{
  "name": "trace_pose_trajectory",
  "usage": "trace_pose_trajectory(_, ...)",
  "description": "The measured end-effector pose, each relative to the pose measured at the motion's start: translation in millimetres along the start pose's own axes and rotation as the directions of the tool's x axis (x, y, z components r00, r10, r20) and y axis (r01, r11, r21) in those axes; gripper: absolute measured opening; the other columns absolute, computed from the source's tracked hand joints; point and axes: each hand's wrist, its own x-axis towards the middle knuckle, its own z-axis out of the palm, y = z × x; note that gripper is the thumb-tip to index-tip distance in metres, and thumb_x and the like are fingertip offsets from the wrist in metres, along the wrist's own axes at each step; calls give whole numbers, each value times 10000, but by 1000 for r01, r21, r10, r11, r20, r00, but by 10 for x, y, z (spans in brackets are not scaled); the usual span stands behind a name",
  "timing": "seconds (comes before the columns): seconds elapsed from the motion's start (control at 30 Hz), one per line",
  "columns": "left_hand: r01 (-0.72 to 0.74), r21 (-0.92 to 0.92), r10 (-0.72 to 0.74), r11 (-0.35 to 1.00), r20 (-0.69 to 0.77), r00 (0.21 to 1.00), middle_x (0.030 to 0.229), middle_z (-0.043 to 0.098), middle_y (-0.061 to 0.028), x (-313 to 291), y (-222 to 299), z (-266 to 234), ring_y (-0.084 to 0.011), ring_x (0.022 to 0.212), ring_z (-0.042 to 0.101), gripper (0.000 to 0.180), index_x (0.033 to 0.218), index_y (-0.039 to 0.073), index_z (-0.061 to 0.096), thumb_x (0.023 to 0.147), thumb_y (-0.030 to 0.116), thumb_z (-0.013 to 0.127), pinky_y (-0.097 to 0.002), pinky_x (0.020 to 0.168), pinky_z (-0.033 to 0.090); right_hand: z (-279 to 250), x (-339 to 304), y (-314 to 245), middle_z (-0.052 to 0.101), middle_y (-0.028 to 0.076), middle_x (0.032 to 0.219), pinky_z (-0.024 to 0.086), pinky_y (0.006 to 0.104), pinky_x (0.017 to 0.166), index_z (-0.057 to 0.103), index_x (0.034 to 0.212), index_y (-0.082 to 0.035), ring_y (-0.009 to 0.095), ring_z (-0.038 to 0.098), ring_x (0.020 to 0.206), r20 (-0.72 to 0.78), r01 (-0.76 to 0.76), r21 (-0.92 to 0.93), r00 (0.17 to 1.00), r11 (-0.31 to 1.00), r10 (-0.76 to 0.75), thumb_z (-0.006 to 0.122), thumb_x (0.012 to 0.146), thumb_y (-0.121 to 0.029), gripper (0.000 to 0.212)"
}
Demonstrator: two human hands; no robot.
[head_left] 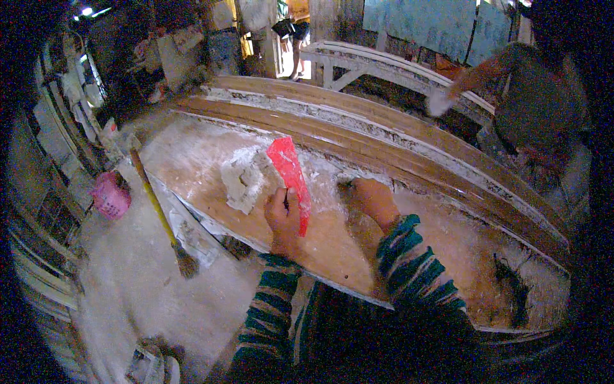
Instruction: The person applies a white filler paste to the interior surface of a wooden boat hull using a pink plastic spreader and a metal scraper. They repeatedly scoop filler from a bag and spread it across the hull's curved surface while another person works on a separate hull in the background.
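My left hand [283, 214] is closed at the lower part of a long red strip [289, 168], its thumb at the strip's edge. White powder or paste is smeared over the strip. To its right, my right hand [374, 200] is a closed fist close to the workbench top, with a dark bit at its fingertips; what it holds is hidden. Left of the strip lies a pale, crumbly patch of paste [242, 181] on the brown wooden worktop [332, 246]. White dust covers the wood around both hands.
Long wooden rails [384, 131] run along the worktop's far side. A brush with a yellow handle [153, 198] leans at the left, near a pink basket [111, 195]. Dark strands [511, 291] lie at the right end. Another person [537, 96] stands at the far right.
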Motion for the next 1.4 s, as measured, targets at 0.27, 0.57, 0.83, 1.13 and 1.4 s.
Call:
trace_pose_trajectory(0.27, -29, -49, 27, 998, -56, 998, 622, 533, -155, -14, 30, -3, -346, 605, 513, 241, 725, 54, 558, 900, 219, 556, -444, 571, 384, -306, -332, 158, 642, 205, 754, 487, 488, 601, 673, 892, -97, 397, 624, 696, 168, 85, -54, 983, 995, -75, 516, 880, -286, 246)
trace_pose_trajectory(0.57, -104, 12, 105, 994, -151, 983, 599, 528, -137, 2, 42, 30, -333, 600, 519, 243, 714, 58, 555, 896, 219, 563, -446, 577, 384, -101, -584, -46, 634, 201, 723, 480, 503, 582, 652, 916, -93, 407, 618, 668, 136, -3, -141, 991, 990, 22, 489, 893, -265, 239)
trace_pose_trajectory(0.83, -65, 59, 71, 996, -111, 991, 609, 539, -146, 8, 4, -1, -341, 605, 531, 250, 719, 58, 554, 899, 231, 552, -458, 572, 397, -183, -54, -42, 653, 196, 843, 496, 498, 672, 655, 921, -83, 414, 624, 779, 156, 20, -111, 988, 994, -2, 514, 862, -314, 277)
trace_pose_trajectory(1.13, 13, -15, -14, 1000, -68, 998, 601, 551, -138, -21, 45, -8, -334, 606, 540, 258, 714, 59, 569, 893, 244, 564, -442, 593, 397, -159, -538, -42, 647, 187, 798, 488, 521, 651, 643, 887, -87, 409, 623, 755, 124, -22, -121, 992, 992, 37, 509, 859, -289, 244)
trace_pose_trajectory(1.4, -11, -39, 8, 999, -82, 997, 618, 557, -141, -23, -2, 19, -336, 606, 535, 250, 717, 54, 576, 891, 234, 564, -443, 590, 395, 123, 374, 45, 646, 213, 811, 492, 516, 657, 663, 867, -60, 412, 625, 759, 88, -5, -93, 996, 996, 14, 511, 857, -310, 293)
